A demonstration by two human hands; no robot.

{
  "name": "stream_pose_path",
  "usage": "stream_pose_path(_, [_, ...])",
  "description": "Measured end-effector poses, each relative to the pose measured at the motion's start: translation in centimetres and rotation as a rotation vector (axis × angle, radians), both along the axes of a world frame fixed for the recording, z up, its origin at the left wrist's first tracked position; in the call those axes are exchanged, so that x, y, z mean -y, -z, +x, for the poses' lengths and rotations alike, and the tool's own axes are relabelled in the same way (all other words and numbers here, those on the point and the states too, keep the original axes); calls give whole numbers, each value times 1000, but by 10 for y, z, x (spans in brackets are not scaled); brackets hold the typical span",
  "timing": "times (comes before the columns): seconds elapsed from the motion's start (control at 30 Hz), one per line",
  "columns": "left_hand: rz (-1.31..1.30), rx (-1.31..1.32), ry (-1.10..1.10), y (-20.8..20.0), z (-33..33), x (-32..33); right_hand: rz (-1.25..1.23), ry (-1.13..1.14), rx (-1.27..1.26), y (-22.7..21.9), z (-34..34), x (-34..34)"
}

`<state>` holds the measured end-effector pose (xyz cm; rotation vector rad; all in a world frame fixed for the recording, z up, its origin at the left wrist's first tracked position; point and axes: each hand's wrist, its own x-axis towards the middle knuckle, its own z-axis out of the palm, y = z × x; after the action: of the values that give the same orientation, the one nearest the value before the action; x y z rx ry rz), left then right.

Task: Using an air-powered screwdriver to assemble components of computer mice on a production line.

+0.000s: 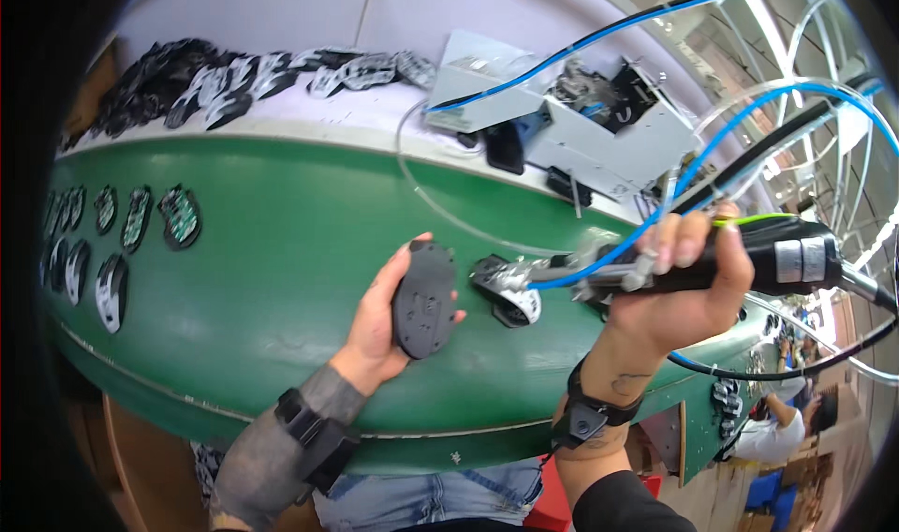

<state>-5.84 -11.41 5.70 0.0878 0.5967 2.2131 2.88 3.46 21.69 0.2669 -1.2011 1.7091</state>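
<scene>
My left hand (pixel 372 333) is closed round a dark computer mouse (pixel 424 300), its underside with screw holes turned up. Wrapped in my right hand (pixel 688 284) is a black power screwdriver (pixel 782 256), lying nearly level with its front end pointing left toward the mouse. A blue hose (pixel 609 258) and clear tubing run along the tool. Its front end stands apart from the mouse. Just under that end, on the green bench mat (pixel 281 298), lies a black and white mouse shell (pixel 515 305), partly hidden.
At the left stand rows of mouse halves with green circuit boards (pixel 180 215) and white-black shells (pixel 110 293). More shells (pixel 267 75) lie along the back ledge beside a black heap (pixel 154 78). A white box of parts (pixel 609 143) stands behind. Another person (pixel 768 434) works at the far right.
</scene>
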Motion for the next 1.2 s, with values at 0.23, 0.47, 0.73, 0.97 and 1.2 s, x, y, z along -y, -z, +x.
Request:
stream_pose_path(0.23, [-6,-28,47,5,2,12,30,-48,-44,11,-11,7])
stream_pose_path(0.47, [-15,-61,52,6,3,6,16,-39,-65,7,-4,6])
stream_pose_path(0.73, [9,-55,61,4,4,9,16,-71,-77,7,-3,9])
stream_pose_path(0.97, [41,-57,81,-4,6,9,-36,-78,-92,2,-3,11])
stream_pose_path(1.2, [-183,-2,-61,0,1,5,-28,-79,-113,-4,9,-1])
